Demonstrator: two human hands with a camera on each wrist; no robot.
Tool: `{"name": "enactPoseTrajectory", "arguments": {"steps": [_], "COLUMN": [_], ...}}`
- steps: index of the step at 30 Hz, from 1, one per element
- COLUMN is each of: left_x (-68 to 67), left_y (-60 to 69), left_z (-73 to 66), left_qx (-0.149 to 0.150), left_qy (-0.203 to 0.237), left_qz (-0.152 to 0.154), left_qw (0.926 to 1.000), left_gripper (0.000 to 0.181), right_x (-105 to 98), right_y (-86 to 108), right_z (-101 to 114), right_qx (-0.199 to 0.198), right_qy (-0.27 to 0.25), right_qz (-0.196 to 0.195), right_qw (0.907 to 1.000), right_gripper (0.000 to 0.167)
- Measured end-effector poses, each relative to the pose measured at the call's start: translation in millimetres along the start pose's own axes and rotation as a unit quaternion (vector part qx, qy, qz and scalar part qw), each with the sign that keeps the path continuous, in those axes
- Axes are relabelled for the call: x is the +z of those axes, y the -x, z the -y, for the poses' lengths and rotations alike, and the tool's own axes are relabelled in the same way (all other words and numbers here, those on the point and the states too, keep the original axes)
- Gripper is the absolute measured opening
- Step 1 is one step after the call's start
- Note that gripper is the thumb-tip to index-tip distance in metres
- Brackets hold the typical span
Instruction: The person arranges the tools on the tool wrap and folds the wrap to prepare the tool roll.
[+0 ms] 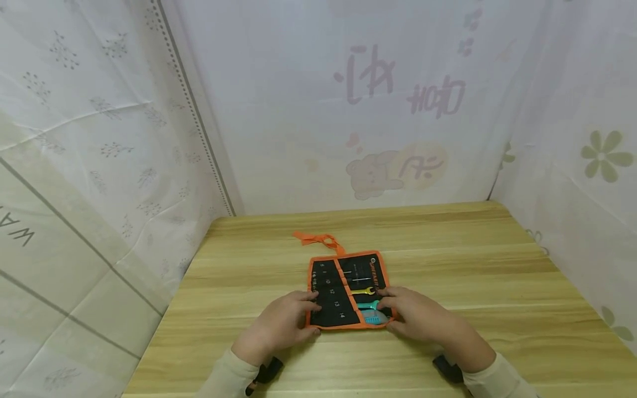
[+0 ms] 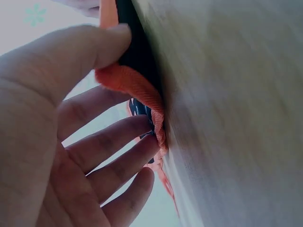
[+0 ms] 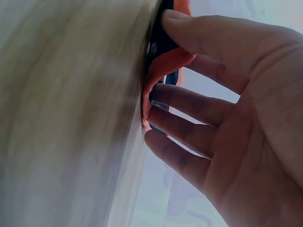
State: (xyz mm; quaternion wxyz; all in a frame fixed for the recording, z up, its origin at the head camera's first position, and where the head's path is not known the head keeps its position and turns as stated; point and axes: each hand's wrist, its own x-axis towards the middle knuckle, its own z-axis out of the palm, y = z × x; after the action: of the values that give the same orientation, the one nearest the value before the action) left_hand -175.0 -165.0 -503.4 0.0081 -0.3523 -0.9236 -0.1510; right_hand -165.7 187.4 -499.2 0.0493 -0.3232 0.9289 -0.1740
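A black tool pouch (image 1: 325, 293) with orange edging lies unrolled on the table, printed numbers along its left pocket panel. In its right part sit a yellow open-end wrench (image 1: 362, 291), a green wrench (image 1: 368, 305) and a light-blue ribbed tool (image 1: 374, 317). My left hand (image 1: 281, 320) pinches the near left corner, thumb at the near edge, fingers over the top. At the near right corner my right hand (image 1: 420, 315) pinches the edging the same way. Both wrist views show the orange edging (image 2: 135, 85) bent up between thumb and forefinger, other fingers spread along the side.
An orange tie strap (image 1: 316, 239) trails from the pouch's far edge. The wood-grain table (image 1: 448, 249) extends around it, bounded by a printed curtain (image 1: 278, 110) at the back and sides. Black wrist straps (image 1: 271, 370) show below the hands.
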Motion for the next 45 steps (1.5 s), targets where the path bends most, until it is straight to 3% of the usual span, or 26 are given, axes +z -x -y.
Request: {"name": "enactPoseTrajectory", "arguments": {"steps": [9,15,23,31,38,41,45], "left_x": [1.0,1.3,1.4,5.6,7.4,7.6,8.4], "left_y": [-4.4,-6.6,-8.0,-8.5,-8.1,-8.2,-6.7], "left_z": [5.1,7.8,10.3,14.0,16.4,16.6,15.4], "left_qx": [0.006,0.002,-0.015,0.019,0.056,0.057,0.032], "left_qy": [0.021,0.036,0.065,0.068,0.079,0.070,0.064], "left_qz": [-0.025,-0.044,-0.049,-0.084,-0.118,-0.112,-0.079], "left_qw": [0.9995,0.9984,0.9966,0.9939,0.9883,0.9896,0.9943], "left_gripper": [0.013,0.012,0.010,0.018,0.022,0.022,0.023], "right_x": [1,1,1,4,6,6,7], "right_y": [-1.5,-3.5,-6.0,-7.7,-5.7,-5.8,-6.2], "right_z": [-4,-5,-5,-6,-10,-12,-13], "right_qx": [0.013,0.019,0.039,0.064,0.022,0.007,0.005], "right_qy": [-0.016,-0.007,-0.007,-0.022,-0.024,-0.011,-0.006], "right_qz": [-0.012,-0.051,-0.069,-0.082,-0.120,-0.125,-0.121], "right_qw": [0.9997,0.9985,0.9969,0.9944,0.9923,0.9921,0.9926], "right_gripper": [0.022,0.015,0.011,0.026,0.028,0.026,0.023]}}
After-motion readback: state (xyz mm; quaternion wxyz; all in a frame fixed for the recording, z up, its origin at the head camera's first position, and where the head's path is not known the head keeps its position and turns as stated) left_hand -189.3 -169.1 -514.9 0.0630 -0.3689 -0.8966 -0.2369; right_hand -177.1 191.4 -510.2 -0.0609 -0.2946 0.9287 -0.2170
